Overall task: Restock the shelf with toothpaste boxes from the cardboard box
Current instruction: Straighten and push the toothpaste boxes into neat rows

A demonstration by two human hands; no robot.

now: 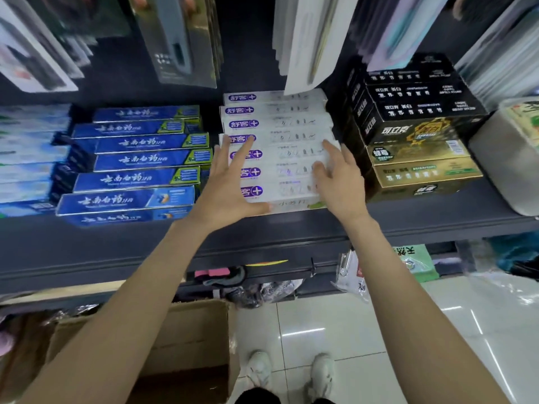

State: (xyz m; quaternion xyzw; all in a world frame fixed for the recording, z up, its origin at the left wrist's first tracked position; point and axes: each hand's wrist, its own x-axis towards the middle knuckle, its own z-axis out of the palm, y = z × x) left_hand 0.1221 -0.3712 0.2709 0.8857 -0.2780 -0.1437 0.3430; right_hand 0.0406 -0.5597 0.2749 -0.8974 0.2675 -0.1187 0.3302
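Your left hand (pixel 230 182) is spread wide, fingers straight and fanned, lying flat against the left end of the stack of white toothpaste boxes (pixel 277 141) with purple logos; its thumb reaches along the lowest box at the front. Your right hand (pixel 339 176) is also open, fingers relaxed and slightly bent, resting on the right end of the same stack. Neither hand grips a box. Both forearms stretch forward and upward from the bottom of the view, converging on the stack, palms turned inward toward each other.

The white boxes lie in a stepped pile on the dark shelf (pixel 291 228), between the blue toothpaste boxes (pixel 137 161) on the left and the black and gold boxes (pixel 414 129) on the right. The cardboard box (pixel 186 345) sits on the tiled floor (pixel 408 330) below your left arm, beside your white shoes (pixel 291 371).
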